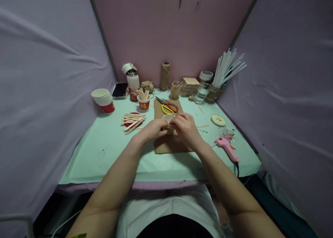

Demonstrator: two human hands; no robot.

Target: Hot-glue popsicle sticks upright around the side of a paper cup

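Note:
A paper cup (169, 117) with a pale rim stands between my hands, above the brown cardboard mat (166, 148). Its side looks brownish where it shows, but my fingers cover most of it. My left hand (155, 130) is closed on the cup's left side. At the cup's front right, the fingers of my right hand (186, 127) are pinched together; whatever they hold is hidden. Just beyond the cup lie scissors with yellow handles (167, 108) and a second pair with red-orange handles (173, 107).
Left of the mat are wooden sticks (134, 120), a red cup of sticks (144, 103) and stacked paper cups (103, 100). A pink glue gun (227, 148) lies right, near a tape roll (218, 120). Behind stand a glass of water (201, 93) and white glue sticks (226, 70).

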